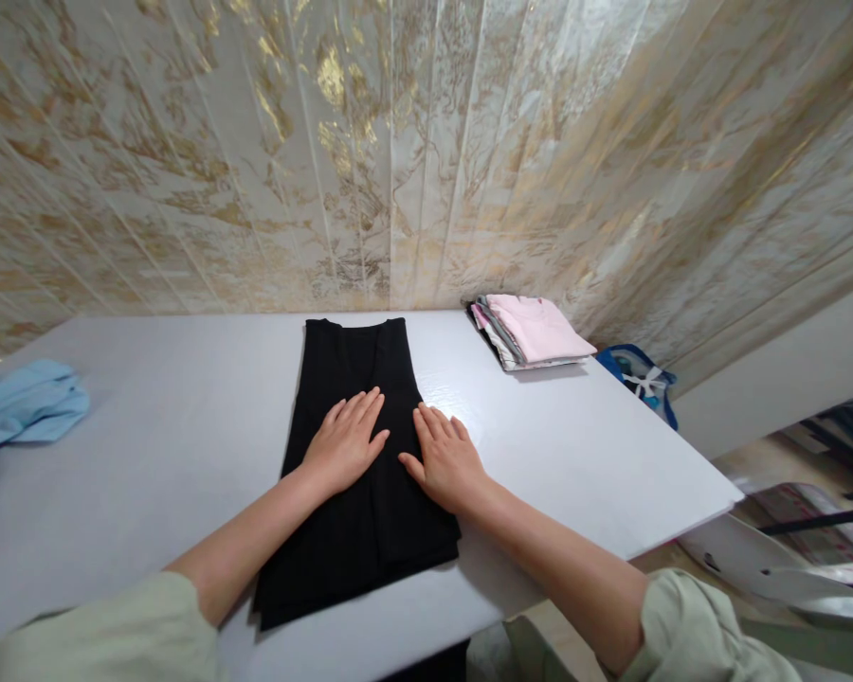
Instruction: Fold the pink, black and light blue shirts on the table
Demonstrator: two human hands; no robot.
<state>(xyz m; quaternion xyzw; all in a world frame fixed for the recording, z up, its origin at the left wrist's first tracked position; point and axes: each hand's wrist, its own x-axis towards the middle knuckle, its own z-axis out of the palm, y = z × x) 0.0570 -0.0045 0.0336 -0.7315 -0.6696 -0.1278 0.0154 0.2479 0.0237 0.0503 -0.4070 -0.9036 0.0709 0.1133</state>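
A black garment (355,540) lies lengthwise on the white table, folded into a long narrow shape with a V-shaped neckline at its far end. My left hand (345,443) rests flat on its middle, fingers stretched out and pointing away from me. Over the garment's right edge lies my right hand (442,457), also flat, with the thumb spread inward onto the cloth. Neither hand grips anything. Whatever is under the palms is hidden.
A stack of folded clothes (536,330), pink on top, sits at the back right. Light blue cloth (28,403) lies bunched at the far left. Beyond the right edge of the table (575,455) is a blue bag (640,379). A gold-patterned curtain (390,170) hangs behind.
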